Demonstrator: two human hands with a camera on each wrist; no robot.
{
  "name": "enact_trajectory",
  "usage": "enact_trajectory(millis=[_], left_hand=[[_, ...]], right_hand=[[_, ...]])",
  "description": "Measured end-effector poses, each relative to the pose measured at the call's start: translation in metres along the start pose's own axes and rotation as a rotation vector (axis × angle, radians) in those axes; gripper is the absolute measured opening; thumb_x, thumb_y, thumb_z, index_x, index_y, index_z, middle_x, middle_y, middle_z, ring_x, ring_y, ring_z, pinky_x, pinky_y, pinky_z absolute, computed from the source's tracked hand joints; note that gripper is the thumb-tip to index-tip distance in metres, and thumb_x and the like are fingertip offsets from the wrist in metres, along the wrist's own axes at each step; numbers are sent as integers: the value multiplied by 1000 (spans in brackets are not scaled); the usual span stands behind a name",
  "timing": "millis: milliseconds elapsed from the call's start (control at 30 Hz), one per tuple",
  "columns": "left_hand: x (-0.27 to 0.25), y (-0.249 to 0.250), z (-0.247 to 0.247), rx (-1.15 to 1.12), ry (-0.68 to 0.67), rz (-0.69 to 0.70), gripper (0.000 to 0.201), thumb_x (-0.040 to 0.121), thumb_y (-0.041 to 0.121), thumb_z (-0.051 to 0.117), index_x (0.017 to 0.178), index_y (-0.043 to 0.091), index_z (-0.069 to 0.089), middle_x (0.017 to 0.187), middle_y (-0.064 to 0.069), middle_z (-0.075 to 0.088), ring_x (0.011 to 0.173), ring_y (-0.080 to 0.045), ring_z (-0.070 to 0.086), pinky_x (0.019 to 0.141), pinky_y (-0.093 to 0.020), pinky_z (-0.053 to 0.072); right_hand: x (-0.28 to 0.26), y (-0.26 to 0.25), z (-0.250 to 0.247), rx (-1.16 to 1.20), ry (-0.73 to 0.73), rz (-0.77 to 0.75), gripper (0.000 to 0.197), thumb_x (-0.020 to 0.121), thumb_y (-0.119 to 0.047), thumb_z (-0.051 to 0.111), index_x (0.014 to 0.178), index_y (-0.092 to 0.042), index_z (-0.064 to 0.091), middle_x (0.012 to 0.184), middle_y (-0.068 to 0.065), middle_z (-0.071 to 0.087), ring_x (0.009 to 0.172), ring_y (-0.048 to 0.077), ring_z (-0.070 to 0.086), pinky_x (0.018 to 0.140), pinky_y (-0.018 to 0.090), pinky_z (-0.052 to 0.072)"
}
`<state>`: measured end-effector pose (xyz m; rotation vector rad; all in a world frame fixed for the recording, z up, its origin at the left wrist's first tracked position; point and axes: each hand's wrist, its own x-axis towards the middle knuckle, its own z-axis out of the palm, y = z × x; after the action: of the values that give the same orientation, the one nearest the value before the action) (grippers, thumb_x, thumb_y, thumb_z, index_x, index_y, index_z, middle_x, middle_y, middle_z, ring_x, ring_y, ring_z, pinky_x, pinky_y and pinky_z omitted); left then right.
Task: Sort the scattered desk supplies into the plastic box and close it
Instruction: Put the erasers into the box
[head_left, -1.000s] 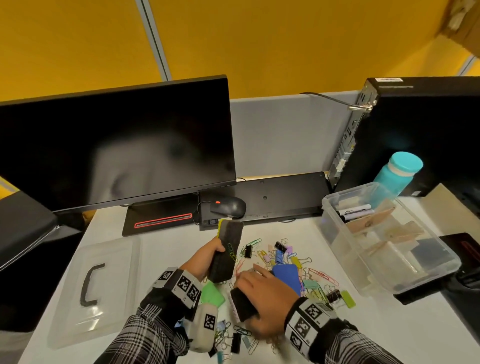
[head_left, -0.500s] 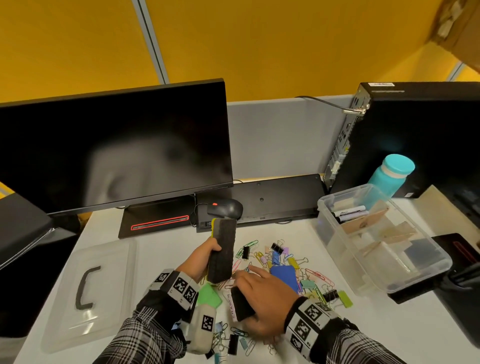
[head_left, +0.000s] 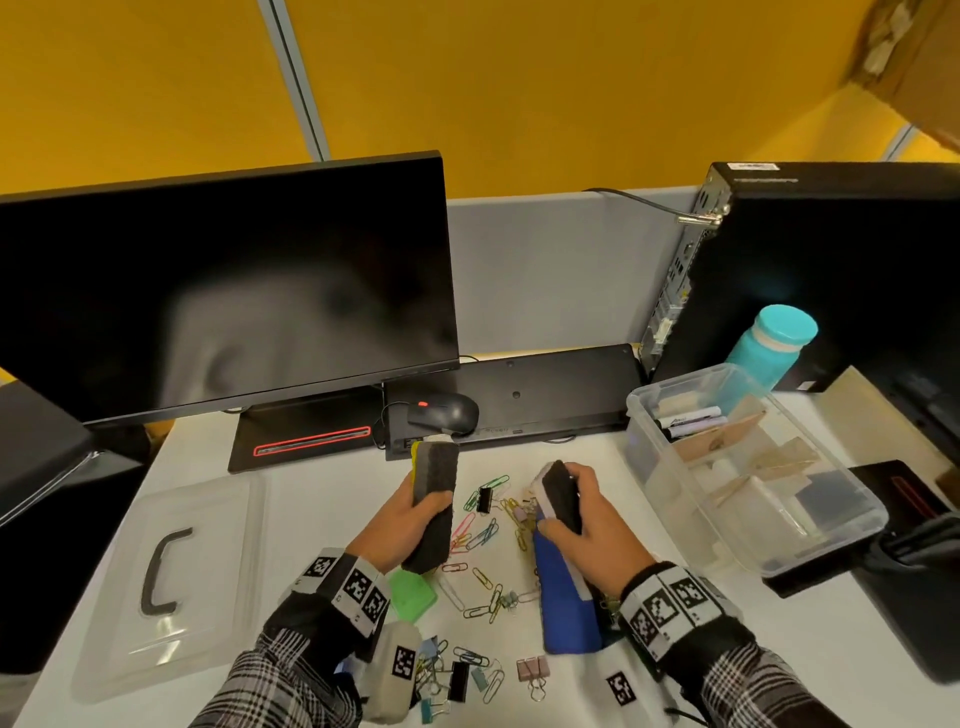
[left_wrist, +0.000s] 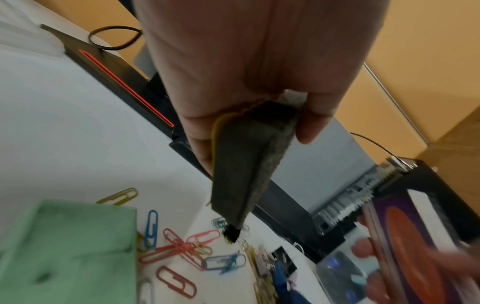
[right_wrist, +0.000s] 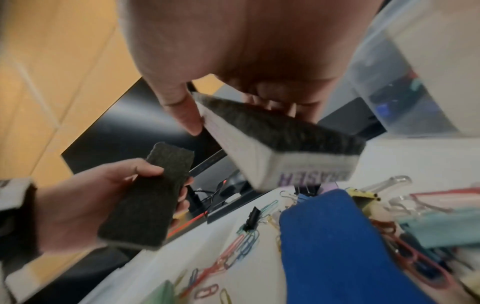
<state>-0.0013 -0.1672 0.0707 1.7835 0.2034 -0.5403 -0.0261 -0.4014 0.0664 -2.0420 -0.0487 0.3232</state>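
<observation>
My left hand (head_left: 410, 519) grips a long black felt eraser with a yellow back (head_left: 435, 493), held upright above the desk; the same eraser (left_wrist: 246, 164) fills the left wrist view and shows as the black eraser (right_wrist: 148, 197) in the right wrist view. My right hand (head_left: 582, 525) grips a shorter white eraser with black felt (head_left: 561, 496), lifted off the desk and seen as the white eraser (right_wrist: 275, 152) close up. Coloured paper clips (head_left: 483, 535) and binder clips (head_left: 457, 680) lie scattered below. The open clear plastic box (head_left: 841, 535) stands to the right, holding markers and cards.
The box's clear lid (head_left: 171, 587) with a black handle lies at the left. A blue pad (head_left: 566, 603) and a green block (head_left: 413, 595) sit among the clips. Monitor (head_left: 223, 291), mouse (head_left: 447, 410), keyboard (head_left: 540, 389), computer tower (head_left: 831, 270) and teal bottle (head_left: 774, 348) stand behind.
My right hand has lifted the white eraser off the desk and moved it up and right. The left hand still holds the black eraser upright, slightly raised.
</observation>
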Motion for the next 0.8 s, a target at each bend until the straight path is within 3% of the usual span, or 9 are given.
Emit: enact_trajectory(millis=[67,167,300,400,467,533,600,700,800], left_hand=[[-1,3,13,61,-55,37,31,95,39,48,122,27,40,120,-12,55,106,-20,57,100,-40,46],[-4,16,39,134,-155,52,19,96,51,38,108,37,42,126,-7,47,113,-15,52,105,-34,39],[-8,35,78,-5,-277,49,29,99,48,22,109,35,45,123,-6,52,101,-4,56,76,-7,48],[-3,33,97,-62,-355,70,60,92,63,25,139,26,33,141,-1,43,122,-7,48,100,-18,41],[-1,30,103,-23,-407,93,78,82,75,34,143,27,28,143,3,39,131,-8,40,109,-26,33],[2,21,104,174,-377,226,60,85,68,36,136,36,36,142,6,38,133,-10,36,114,-33,29],[5,8,100,592,-292,484,46,97,49,31,140,33,38,148,7,32,136,-13,31,115,-36,27],[13,-12,99,1153,-322,621,51,97,26,38,147,25,29,155,5,23,138,-20,27,112,-40,30],[16,-28,106,1428,-455,729,61,92,13,51,146,29,26,157,1,20,139,-26,27,110,-45,33]], right_hand=[[1,-2,-2,146,8,64,57,88,-29,62,132,-25,25,118,-3,50,98,6,56,80,21,50],[5,-8,4,363,-10,104,55,91,-27,58,132,-28,21,124,0,50,104,10,58,88,25,51],[7,-12,16,554,13,137,48,94,-32,49,130,-29,19,118,4,56,104,15,61,91,30,50],[5,-4,-1,568,88,149,48,91,-31,54,128,-28,24,110,4,61,99,17,64,88,33,53],[3,4,-19,505,108,147,48,88,-31,60,126,-26,32,108,6,64,93,14,66,81,26,52],[0,12,-36,444,172,156,43,87,-32,62,122,-22,39,106,7,63,89,11,63,77,22,49],[-4,18,-48,392,263,158,42,87,-31,62,120,-19,40,100,0,60,87,8,59,75,21,45],[-11,25,-59,373,306,176,44,86,-29,64,119,-18,37,95,-6,56,84,5,56,72,20,44],[-12,34,-60,312,266,229,54,77,-32,74,118,-18,40,101,-3,60,90,10,60,81,27,49]])
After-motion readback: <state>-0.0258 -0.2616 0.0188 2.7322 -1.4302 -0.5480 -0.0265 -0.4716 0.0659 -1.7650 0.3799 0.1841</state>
